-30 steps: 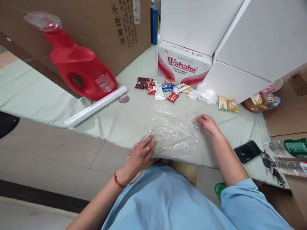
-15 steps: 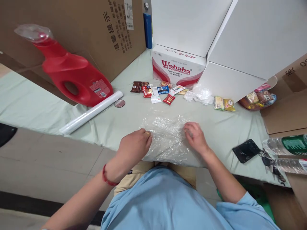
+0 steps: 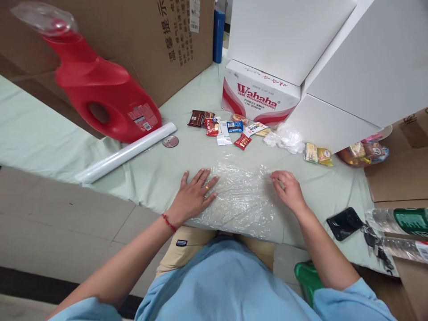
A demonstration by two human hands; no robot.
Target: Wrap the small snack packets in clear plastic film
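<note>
Soft indoor light, with small glints on the clear plastic film [image 3: 239, 200]

Here the light is fairly bright, pale and even; its lamp is outside the view. Crumpled folds of the film return many sharp white sparkles. A gentle sheen lies along the white plastic roll [image 3: 129, 154] and on the red jug [image 3: 110, 98], which looks stretched towards the corner. Below the tabletop [image 3: 334, 183], at right, the shade is deeper. Lettering on the Wahaha carton [image 3: 261, 96] is slightly smeared, its smallest print soft.

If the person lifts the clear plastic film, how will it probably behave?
The clear plastic film is probably floppy, since fine wrinkles cover it. It is likely light, because the green cloth shows through. Lifted only by the edge near the right hand, it may sag or crumple.
</note>
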